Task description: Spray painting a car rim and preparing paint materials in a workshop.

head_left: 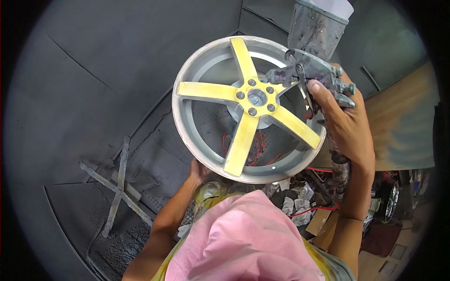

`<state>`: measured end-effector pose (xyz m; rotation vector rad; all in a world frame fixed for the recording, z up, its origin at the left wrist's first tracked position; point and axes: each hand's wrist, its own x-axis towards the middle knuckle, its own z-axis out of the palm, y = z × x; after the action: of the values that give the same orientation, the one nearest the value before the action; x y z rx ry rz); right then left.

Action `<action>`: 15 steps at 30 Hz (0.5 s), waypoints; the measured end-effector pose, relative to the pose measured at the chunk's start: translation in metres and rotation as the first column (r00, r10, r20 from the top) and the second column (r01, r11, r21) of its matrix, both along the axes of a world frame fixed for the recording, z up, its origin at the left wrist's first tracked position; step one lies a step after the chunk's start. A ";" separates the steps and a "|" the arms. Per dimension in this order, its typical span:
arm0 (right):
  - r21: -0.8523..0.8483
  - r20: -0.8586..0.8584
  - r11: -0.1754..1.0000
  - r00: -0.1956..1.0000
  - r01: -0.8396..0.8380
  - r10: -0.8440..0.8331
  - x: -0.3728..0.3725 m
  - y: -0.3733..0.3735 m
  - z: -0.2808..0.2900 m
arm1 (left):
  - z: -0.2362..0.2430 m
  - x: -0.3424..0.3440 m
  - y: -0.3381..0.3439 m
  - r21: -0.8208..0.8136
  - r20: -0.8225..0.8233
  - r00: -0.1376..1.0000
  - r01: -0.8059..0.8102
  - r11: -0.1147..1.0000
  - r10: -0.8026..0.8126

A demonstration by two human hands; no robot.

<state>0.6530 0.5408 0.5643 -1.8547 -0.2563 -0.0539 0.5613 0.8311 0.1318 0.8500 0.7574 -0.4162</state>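
Pink cloth (243, 239) fills the bottom of the head view, draped nearest the lens over a yellowish garment, with both forearms rising past it toward the work.

Left hand (198, 171) reaches up under the lower rim of a five-spoke wheel rim (206, 61), its fingers wrapped on the edge so the wheel is tilted face-up toward the camera; only the heel of the hand and the thumb side show, the fingertips hidden behind the rim. Its barrel is grey, while the yellow spokes (206, 91) and hub stand out against it.

Right hand (344, 124) is closed around the grip of a paint-spattered spray gun (309, 75), index finger lying along the trigger area. The gun's cup (316, 28) stands upright above the body and the nozzle points left at the hub, close to the spokes. Holding the wheel off the ground appears to let the face be angled to the gun.

Behind the wheel is a dark, overspray-coated backdrop (93, 84) with a cross-shaped stand (117, 187) at lower left. Crumpled paper and red wires (300, 201) lie below the wheel, and cardboard (398, 122) stands at right.
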 end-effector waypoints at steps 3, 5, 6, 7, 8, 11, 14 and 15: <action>0.059 -0.047 0.996 0.997 -0.060 0.062 -0.011 0.004 0.006 | 0.002 0.012 0.010 0.028 0.035 0.997 -0.067 0.997 0.066; 0.086 -0.028 0.994 0.997 -0.067 0.070 -0.011 0.009 0.005 | 0.002 0.017 0.015 0.043 0.053 0.994 -0.095 0.995 0.093; 0.085 -0.027 0.994 0.997 -0.063 0.066 -0.010 0.009 0.006 | 0.003 0.019 0.017 0.052 0.105 0.992 -0.078 0.996 0.072; 0.061 -0.003 0.997 0.998 -0.055 0.056 -0.010 0.010 0.007 | 0.003 0.021 0.017 0.061 0.155 0.987 -0.061 0.996 0.051; 0.038 0.020 0.998 0.999 -0.047 0.046 -0.009 0.011 0.008 | 0.003 0.022 0.016 0.059 0.156 0.987 -0.058 0.997 0.048; -0.046 0.098 0.996 0.993 0.077 -0.072 -0.005 0.005 0.006 | 0.002 0.026 0.014 0.049 0.129 0.989 -0.084 0.995 0.077; 0.030 0.087 0.987 0.983 0.160 -0.162 -0.007 0.004 0.009 | -0.011 0.027 0.018 -0.015 0.142 0.984 -0.106 0.994 0.107; 0.022 0.087 0.984 0.980 0.178 -0.179 -0.008 0.003 0.009 | -0.011 0.029 0.022 0.009 0.128 0.989 -0.081 0.997 0.079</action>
<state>0.6454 0.5435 0.5729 -1.8598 -0.1502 -0.2616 0.5907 0.8529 0.1209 0.8484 0.6745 -0.2829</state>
